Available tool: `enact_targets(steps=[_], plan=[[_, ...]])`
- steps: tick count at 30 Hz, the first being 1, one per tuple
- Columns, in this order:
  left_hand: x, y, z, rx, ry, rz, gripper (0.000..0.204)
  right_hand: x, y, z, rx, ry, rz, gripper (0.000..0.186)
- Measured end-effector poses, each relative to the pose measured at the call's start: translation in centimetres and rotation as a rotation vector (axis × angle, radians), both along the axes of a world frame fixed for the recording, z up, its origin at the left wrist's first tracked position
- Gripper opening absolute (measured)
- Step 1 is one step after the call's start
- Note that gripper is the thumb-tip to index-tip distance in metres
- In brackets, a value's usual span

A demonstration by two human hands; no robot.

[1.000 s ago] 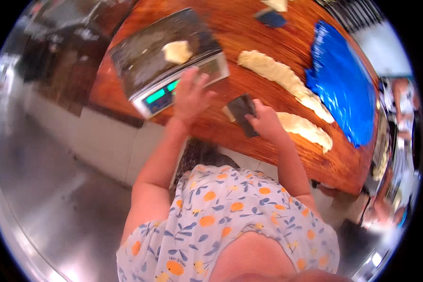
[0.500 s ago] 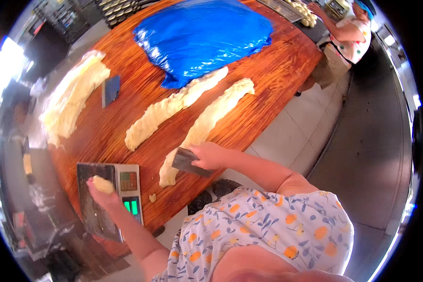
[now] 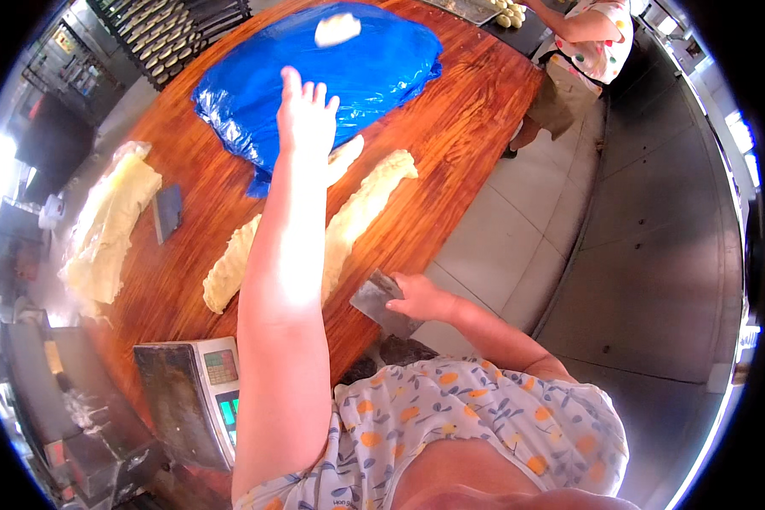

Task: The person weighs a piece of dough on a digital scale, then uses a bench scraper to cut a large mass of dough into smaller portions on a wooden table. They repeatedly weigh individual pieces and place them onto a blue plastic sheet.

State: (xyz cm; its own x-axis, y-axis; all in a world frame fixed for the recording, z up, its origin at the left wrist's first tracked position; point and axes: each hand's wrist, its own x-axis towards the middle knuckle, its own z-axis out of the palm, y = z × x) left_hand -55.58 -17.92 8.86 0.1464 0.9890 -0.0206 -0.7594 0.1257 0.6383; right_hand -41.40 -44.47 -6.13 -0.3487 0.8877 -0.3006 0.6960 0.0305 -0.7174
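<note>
My left hand (image 3: 306, 110) reaches far over the wooden table, open with fingers spread, above the near part of a blue plastic sheet (image 3: 323, 89). A small blurred dough piece (image 3: 337, 30) is beyond my fingertips, over the sheet. My right hand (image 3: 416, 297) grips a metal scraper (image 3: 374, 297) at the table's near edge, beside a long dough strip (image 3: 370, 204); a second strip (image 3: 225, 276) is partly hidden by my left arm. At lower left, the scale (image 3: 170, 391) has its visible platform bare.
A wide dough slab (image 3: 110, 229) and another scraper (image 3: 168, 212) lie on the left of the table (image 3: 476, 102). A rack of trays (image 3: 161, 38) stands behind. At the upper right a co-worker (image 3: 582, 51) stands by a tray of dough balls (image 3: 506, 13). Steel surfaces (image 3: 646, 246) line the right.
My left hand lifted the dough piece from the scale and has moved forward over the blue sheet, letting it go. My right hand, still holding the scraper, has shifted slightly right.
</note>
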Motion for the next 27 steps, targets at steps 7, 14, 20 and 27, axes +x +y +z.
enact_targets(steps=[7,14,20,27], plan=[[-9.8,-12.0,-10.1,0.006,0.444,0.017,0.037,-0.4,0.5,0.3,0.179,0.03,-0.08,0.054],[-24.7,-29.3,-17.4,-0.4,0.9,0.359,0.055,-5.3,3.8,1.6,0.141,0.037,-0.014,0.046],[-21.1,-36.1,-21.3,-0.18,1.663,0.461,0.087,-17.1,4.2,2.1,0.289,-0.044,0.416,0.033],[-20.1,-37.1,-24.7,-0.136,1.57,0.634,0.074,-22.8,2.8,0.8,0.365,-0.154,0.626,0.024]])
